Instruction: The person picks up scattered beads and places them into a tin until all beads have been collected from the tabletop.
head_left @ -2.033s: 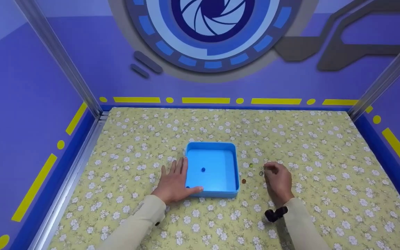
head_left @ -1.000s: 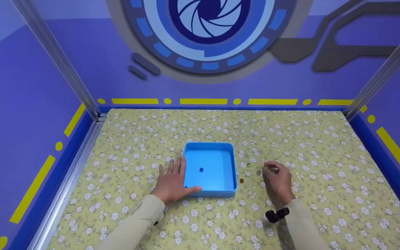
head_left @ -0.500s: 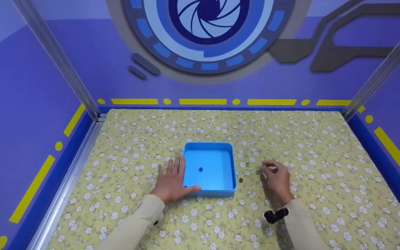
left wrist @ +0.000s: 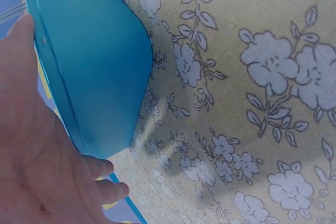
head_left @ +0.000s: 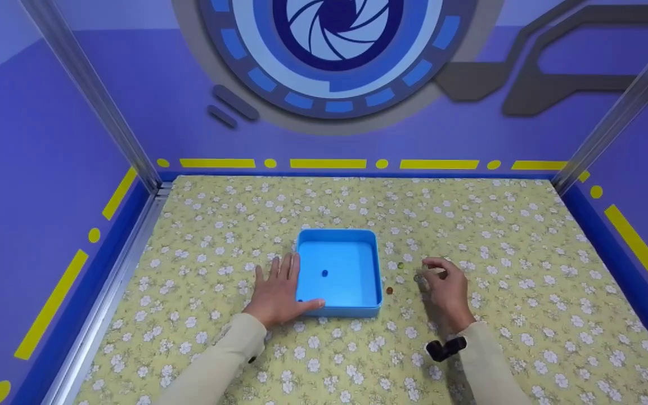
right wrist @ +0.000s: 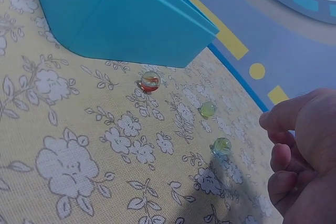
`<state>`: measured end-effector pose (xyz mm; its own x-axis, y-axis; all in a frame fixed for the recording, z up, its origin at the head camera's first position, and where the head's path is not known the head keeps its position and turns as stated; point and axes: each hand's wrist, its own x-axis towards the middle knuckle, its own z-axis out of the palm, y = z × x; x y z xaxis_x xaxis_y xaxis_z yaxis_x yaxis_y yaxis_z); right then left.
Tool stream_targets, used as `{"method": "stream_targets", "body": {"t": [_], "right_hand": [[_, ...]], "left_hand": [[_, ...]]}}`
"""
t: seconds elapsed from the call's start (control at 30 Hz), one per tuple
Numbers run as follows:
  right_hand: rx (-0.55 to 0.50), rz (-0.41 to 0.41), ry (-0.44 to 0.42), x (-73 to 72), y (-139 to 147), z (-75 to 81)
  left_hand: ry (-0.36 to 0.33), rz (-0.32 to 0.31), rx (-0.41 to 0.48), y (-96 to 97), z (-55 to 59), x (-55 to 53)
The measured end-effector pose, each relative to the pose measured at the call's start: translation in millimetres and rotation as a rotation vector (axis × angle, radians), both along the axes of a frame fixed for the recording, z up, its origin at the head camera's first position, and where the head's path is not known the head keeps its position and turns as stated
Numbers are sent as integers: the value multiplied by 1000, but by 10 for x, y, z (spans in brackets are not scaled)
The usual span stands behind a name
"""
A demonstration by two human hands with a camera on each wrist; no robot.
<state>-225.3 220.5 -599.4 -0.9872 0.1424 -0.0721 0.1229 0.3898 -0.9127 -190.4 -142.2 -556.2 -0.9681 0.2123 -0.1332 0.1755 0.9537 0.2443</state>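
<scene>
My left hand point(head_left: 276, 292) lies against the left side of a blue square tray point(head_left: 379, 270). Its fingers are straight along the wall, and the thumb rests on the near rim. One dark blue marble point(head_left: 324, 273) sits on the tray floor; another point(head_left: 300, 301) shows beside the left thumb. To the tray's right, my right hand point(head_left: 449, 289) hovers with index finger and thumb apart, other fingers curled, holding nothing visible. Nearest its fingertips lies a clear green-streaked marble point(right wrist: 221, 146). A yellow-green marble point(right wrist: 208, 109) and an orange-red marble point(right wrist: 150, 81) lie closer to the tray.
A pale yellow flowered cloth point(head_left: 234, 214) covers the table. Blue-purple panels point(head_left: 133, 84) with yellow markings stand behind and at both sides. Metal posts point(head_left: 99, 101) stand at the rear corners. A dark device point(head_left: 446, 349) is strapped to the right wrist.
My right hand has moved slightly left, closer to the clear marble. The left hand keeps its place on the tray. The whole head view has shifted a little; the marbles appear to lie where they were.
</scene>
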Motion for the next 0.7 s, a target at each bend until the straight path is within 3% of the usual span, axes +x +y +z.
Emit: {"method": "stream_targets", "body": {"t": [0.7], "right_hand": [[-30,14,-14,48,-30,85]], "left_hand": [[1,9,-26,2,-30,-13]]}}
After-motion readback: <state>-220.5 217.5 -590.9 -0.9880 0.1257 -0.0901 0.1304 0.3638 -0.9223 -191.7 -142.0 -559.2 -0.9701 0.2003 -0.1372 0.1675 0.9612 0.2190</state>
